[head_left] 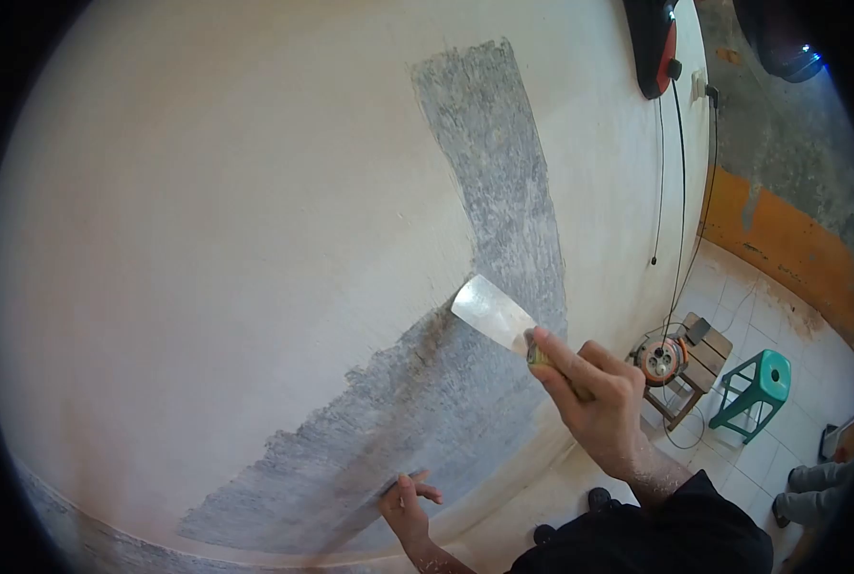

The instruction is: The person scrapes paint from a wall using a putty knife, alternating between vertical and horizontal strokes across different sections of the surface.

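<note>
My right hand (594,397) grips the handle of a putty knife (492,311), its wide metal blade laid against a cream wall (235,239) at the edge of a scraped grey patch (484,287). The grey bare strip runs down from the top and curves left along the wall's lower part. My left hand (408,502) rests low on the wall with fingers spread, touching the lower grey area and holding nothing.
A green plastic stool (757,387) and a small wooden stool (695,368) carrying an orange cable reel (661,359) stand on the white tiled floor at right. Black cables (680,191) hang down the wall. Another person's legs (814,483) show at the far right.
</note>
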`<state>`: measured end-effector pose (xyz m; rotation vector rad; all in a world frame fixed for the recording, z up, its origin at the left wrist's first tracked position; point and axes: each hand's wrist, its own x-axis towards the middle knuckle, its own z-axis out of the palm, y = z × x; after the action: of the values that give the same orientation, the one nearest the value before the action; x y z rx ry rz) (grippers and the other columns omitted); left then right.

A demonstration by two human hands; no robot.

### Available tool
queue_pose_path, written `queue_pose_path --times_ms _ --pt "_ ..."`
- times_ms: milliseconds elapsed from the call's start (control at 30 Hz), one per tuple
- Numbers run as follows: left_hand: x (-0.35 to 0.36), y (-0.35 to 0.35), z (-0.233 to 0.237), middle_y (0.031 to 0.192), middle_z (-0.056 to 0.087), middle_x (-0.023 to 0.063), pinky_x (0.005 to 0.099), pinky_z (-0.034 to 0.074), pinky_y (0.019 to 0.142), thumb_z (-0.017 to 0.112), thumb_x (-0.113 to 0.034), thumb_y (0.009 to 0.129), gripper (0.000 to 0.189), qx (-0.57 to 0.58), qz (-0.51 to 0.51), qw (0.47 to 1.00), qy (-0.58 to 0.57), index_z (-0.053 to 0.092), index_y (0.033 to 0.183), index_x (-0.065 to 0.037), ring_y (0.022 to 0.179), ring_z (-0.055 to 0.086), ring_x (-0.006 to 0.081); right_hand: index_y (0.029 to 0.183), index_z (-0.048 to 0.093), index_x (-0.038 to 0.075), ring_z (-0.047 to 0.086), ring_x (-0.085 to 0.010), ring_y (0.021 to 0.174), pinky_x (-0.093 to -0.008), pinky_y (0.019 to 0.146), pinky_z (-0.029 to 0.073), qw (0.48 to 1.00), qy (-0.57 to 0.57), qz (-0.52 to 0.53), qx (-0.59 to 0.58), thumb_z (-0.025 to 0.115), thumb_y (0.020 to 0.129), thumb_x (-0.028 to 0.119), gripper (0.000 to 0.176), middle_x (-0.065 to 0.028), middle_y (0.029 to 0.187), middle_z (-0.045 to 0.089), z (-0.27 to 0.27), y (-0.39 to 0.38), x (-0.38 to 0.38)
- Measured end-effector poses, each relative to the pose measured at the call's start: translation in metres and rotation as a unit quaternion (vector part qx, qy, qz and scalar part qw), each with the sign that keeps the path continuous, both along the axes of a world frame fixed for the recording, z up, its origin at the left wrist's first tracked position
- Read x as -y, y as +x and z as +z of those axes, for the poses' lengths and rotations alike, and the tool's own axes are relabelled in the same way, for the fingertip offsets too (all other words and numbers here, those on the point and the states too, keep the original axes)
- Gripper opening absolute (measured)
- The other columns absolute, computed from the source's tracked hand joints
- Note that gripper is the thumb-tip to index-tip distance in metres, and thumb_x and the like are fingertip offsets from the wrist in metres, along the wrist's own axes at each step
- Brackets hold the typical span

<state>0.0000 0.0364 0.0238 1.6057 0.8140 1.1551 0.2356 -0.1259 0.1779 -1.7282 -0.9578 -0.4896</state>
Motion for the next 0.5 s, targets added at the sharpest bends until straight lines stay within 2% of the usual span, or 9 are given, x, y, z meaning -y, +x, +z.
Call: queue_pose_path --times_ms 67,233,367,500 --pt "0.000 0.003 0.003 0.052 0.060 0.0122 0.0298 0.048 0.047 0.051 -0.043 0.102 0.062 0.006 0.007 1.000 -0.018 0.067 0.079 0.012 0.043 0.057 0.0184 0.124 0.071 0.023 0.047 -0.0084 0.046 -0.0292 0.043 0.039 1.000 0.007 -0.021 0.022 0.079 0.084 0.020 0.041 0.0014 0.061 0.051 -0.005 0.002 -0.003" --pt "0.003 0.005 0.004 0.052 0.060 0.0123 0.0299 0.048 0.047 0.051 -0.042 0.103 0.061 0.012 0.008 1.000 -0.007 0.066 0.079 0.012 0.042 0.056 0.0180 0.123 0.072 0.024 0.047 -0.0087 0.046 -0.0293 0.042 0.039 0.994 0.037 -0.067 0.076 0.080 0.083 0.020 0.041 0.0015 0.062 0.049 0.019 0.011 -0.012" --pt "0.000 0.004 0.004 0.052 0.060 0.0124 0.0299 0.048 0.047 0.051 -0.041 0.103 0.060 0.035 -0.004 0.999 -0.013 0.066 0.078 0.011 0.041 0.056 0.0176 0.124 0.071 0.025 0.047 -0.0083 0.047 -0.0294 0.043 0.042 0.995 0.016 -0.060 0.074 0.080 0.082 0.019 0.044 0.0020 0.063 0.048 -0.004 0.012 -0.006" --pt "0.006 0.006 0.007 0.050 0.059 0.0116 0.0306 0.051 0.053 0.049 -0.041 0.104 0.062 -0.003 0.029 1.000 -0.011 0.065 0.071 0.010 0.041 0.056 0.0170 0.125 0.070 0.025 0.049 -0.0071 0.049 -0.0283 0.044 0.043 0.988 0.054 -0.078 0.123 0.081 0.081 0.017 0.046 0.0031 0.066 0.049 0.023 0.023 -0.016"
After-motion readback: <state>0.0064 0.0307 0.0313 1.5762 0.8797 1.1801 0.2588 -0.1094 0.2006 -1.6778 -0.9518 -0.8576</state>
